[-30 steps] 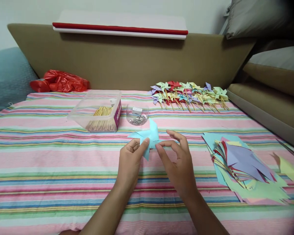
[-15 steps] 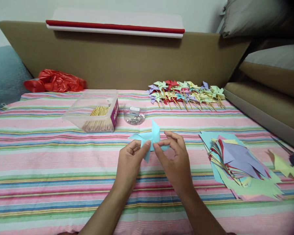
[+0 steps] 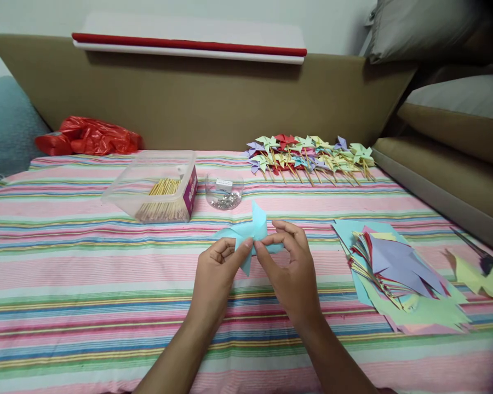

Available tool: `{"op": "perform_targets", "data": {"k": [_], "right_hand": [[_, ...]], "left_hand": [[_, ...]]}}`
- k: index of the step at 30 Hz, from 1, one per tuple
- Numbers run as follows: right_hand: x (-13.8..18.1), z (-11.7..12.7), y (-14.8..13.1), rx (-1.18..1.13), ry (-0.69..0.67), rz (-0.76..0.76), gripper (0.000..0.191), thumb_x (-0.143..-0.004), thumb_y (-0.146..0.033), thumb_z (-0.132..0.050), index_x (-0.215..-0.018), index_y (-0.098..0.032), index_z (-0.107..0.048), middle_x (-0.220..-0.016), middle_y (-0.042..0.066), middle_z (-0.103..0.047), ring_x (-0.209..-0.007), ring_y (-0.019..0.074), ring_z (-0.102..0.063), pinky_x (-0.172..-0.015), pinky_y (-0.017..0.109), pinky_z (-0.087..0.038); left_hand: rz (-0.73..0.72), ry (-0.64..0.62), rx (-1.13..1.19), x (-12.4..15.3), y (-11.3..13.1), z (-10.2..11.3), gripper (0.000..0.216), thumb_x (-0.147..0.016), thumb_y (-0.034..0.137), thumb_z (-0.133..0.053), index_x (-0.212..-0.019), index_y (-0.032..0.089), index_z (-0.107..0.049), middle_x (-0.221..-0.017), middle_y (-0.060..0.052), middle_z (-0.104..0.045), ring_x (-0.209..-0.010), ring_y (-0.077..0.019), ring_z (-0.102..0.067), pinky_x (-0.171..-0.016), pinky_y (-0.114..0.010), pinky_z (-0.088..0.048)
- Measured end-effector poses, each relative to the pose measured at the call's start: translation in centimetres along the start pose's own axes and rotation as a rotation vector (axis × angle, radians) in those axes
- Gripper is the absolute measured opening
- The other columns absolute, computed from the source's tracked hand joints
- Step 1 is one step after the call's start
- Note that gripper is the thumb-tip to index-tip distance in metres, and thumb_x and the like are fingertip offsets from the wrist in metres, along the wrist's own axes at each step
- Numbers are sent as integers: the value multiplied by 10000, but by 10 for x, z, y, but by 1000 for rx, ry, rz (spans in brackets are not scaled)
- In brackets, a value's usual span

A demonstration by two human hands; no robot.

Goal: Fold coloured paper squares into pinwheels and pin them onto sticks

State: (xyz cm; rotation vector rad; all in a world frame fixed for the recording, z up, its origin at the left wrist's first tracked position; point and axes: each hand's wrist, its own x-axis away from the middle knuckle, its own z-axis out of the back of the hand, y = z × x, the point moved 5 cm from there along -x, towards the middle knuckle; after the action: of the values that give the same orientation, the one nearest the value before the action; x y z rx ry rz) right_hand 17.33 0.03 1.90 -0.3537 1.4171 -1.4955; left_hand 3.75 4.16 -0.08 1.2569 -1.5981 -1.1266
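A light blue paper pinwheel [image 3: 259,220] is held between my two hands above the striped cloth. My left hand [image 3: 218,264] pinches it, the thumb pressed near its centre. From the other side, my right hand [image 3: 290,261] has thumb and forefinger closed at the centre, its other fingers curled. Whether a pin sits between those fingertips is hidden. Just beyond the pinwheel stands a clear round container [image 3: 225,191] with small metal pins and a little white box inside. Left of it is a clear plastic box [image 3: 121,191] of thin wooden sticks [image 3: 164,200].
Several finished pinwheels on sticks [image 3: 308,156] lie at the back right. Cut coloured paper [image 3: 406,268] is stacked on the right, near yellow paper pieces [image 3: 480,279] and dark scissors [image 3: 476,249]. A red plastic bag [image 3: 90,137] lies at back left; cushions [image 3: 452,164] line the right.
The whole view has shifted slightly. Both hands keep their pinch on the blue pinwheel, with the right fingertips a touch closer to its centre.
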Motion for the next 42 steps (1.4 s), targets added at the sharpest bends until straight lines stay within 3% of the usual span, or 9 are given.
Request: {"op": "perform_targets", "data": {"k": [11,17,23,27,34,37,42], "right_hand": [[2,-3,-1,-9,-25,11,96,-835,-318,-706,-785,-238,-694,-1190,81,-570,-1228,267,-541,-1053,476,-420],[3,-6,-1,-15,-75,28,131,-859,-358,-698,-800,-243,-678,-1205,73,-566,-1224,273,-539,-1045,493,-426],[2,-1,-6,-57,43,129,226,-824,-284,-722,-970,-249,-553,-1174,77,-539,-1231,267,-519,-974,465,-478],[-1,-5,6,-208,-15,-18,391,-821,-310,-720,-1150,-278,-511,-1233,70,-558,-1173,250,-567,-934,451,-509],[-3,-11,22,-422,-134,-318,480,-766,-419,-776,-1170,-283,-555,-1206,66,-639,-1077,259,-635,-856,420,-549],[-2,-13,21,-475,-221,-412,409,-770,-449,-768,-1103,-245,-646,-1084,68,-702,-1048,267,-654,-867,407,-540],[-3,-14,13,-548,-337,-384,235,-807,-459,-731,-873,-234,-728,-979,38,-710,-965,234,-670,-844,357,-535]], "left_hand": [[-3,9,5,-1,2,0,242,-826,362,-765,-751,159,-656,-702,25,-543,-666,-107,-451,-610,-226,-381],[53,11,72,0,2,1,227,-818,358,-769,-791,155,-673,-769,7,-592,-718,-113,-493,-701,-231,-427],[-12,-37,-69,1,8,1,309,-842,403,-737,-702,170,-592,-700,23,-534,-704,-122,-480,-666,-232,-401],[-47,-81,-206,1,11,1,353,-860,441,-707,-678,179,-557,-649,40,-484,-638,-111,-430,-596,-233,-350],[-80,-86,-311,1,13,3,347,-857,479,-695,-704,188,-585,-624,50,-470,-591,-109,-392,-546,-240,-312],[-129,-86,-391,0,16,5,329,-861,472,-692,-709,195,-601,-625,47,-476,-594,-114,-389,-542,-243,-306],[-217,-126,-550,-2,26,8,304,-878,449,-675,-705,202,-643,-646,27,-537,-611,-131,-403,-555,-255,-311]]}}
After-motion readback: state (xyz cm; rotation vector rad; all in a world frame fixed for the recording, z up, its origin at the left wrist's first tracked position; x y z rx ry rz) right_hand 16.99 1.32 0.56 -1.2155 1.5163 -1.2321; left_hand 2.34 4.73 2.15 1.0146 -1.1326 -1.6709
